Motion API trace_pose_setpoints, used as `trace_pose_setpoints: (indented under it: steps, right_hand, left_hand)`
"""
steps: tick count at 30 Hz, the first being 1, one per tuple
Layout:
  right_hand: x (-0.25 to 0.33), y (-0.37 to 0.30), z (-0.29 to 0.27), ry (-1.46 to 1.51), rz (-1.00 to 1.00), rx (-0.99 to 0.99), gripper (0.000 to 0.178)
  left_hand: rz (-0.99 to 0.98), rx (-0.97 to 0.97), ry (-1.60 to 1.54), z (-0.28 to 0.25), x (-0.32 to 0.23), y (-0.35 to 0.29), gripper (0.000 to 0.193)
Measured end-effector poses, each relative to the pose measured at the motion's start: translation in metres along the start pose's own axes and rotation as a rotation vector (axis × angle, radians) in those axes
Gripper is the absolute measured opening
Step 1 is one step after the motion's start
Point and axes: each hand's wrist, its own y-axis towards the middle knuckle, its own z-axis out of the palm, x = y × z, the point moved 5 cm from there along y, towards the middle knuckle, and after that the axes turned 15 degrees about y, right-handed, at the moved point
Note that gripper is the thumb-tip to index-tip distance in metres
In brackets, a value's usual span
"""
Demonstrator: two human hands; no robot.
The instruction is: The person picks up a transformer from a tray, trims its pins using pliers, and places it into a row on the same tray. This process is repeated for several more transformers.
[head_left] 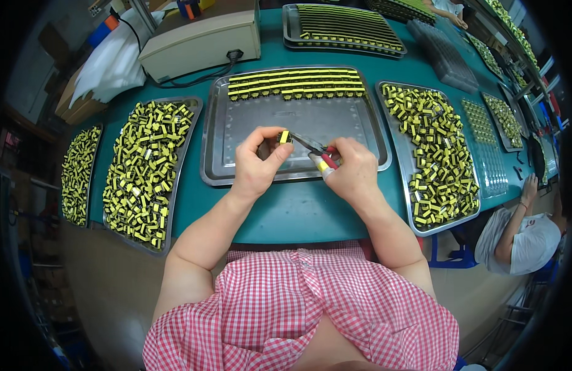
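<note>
My left hand (pixel 258 162) pinches a small transformer (pixel 286 137) with yellow tape and a black base between thumb and fingertips. My right hand (pixel 355 168) is closed round a pair of needle-nose pliers (pixel 322 157) with red handles, part of them wrapped in pale and yellow material. The jaws point left and reach the transformer; whether they grip it is too small to tell. Both hands are over the near half of a metal tray (pixel 219 139). Along that tray's far side stand several neat rows of the same transformers (pixel 298 85).
Trays heaped with loose transformers stand at the left (pixel 143 167), far left (pixel 81 176) and right (pixel 435 161). Behind are a beige box-shaped device (pixel 202 49) with a power cord and another tray of rows (pixel 344 31). A seated co-worker (pixel 521 238) is at the right.
</note>
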Motion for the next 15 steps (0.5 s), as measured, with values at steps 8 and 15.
trace_pose_setpoints:
  steps: [8,15]
  right_hand:
    - [0.0,0.002,0.005,0.083,0.076,0.006,0.029]
    - [-0.003,0.0,0.006,0.026,0.082,0.063,0.029]
  left_hand:
    - [-0.135,0.037,-0.161,0.0,0.007,0.002,0.03]
    - [-0.18,0.096,-0.309,0.002,0.012,0.004,0.032]
